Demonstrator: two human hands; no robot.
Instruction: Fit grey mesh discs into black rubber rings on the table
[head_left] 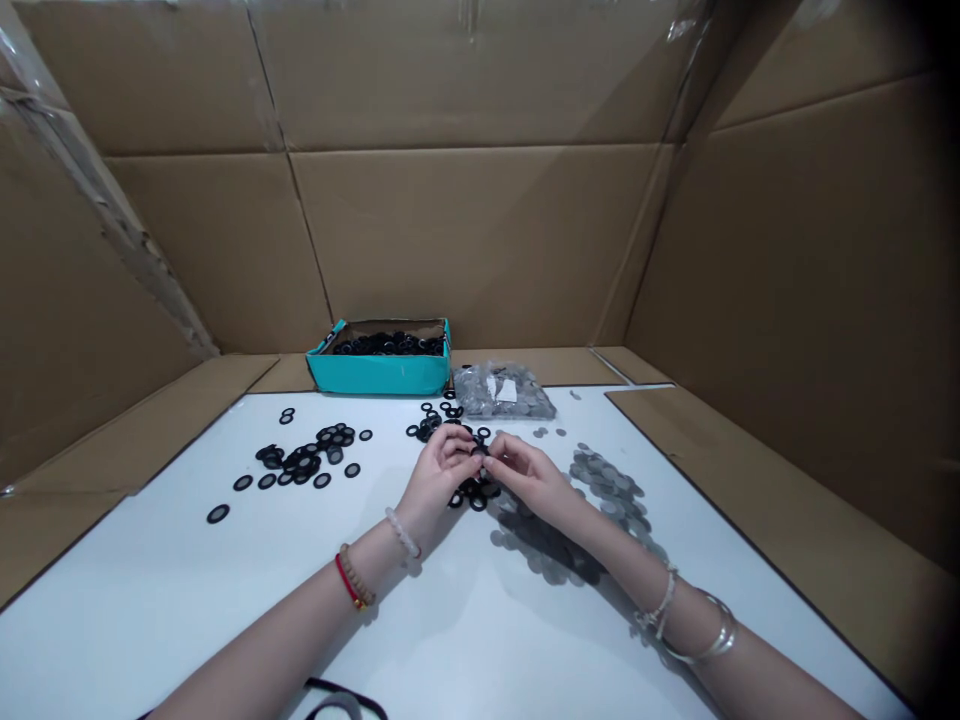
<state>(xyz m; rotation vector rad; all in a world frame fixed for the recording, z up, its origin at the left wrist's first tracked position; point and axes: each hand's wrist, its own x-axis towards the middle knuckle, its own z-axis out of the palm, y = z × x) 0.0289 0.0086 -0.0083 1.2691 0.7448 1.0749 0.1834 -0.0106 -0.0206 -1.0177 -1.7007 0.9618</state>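
Note:
My left hand (439, 475) and my right hand (529, 478) meet over the middle of the white table (187, 620). Their fingertips are pinched together on a small black ring (480, 452) held between them. Under and just behind the hands lies a small heap of black rings (474, 492). A spread of grey round discs (609, 490) lies to the right of my right hand and continues under that forearm. Bracelets sit on both wrists.
A teal box (382, 372) full of black rings stands at the back. Beside it lies a clear bag of grey discs (501, 392). More black rings (304, 462) are scattered left of centre. Cardboard walls (480, 230) enclose the table.

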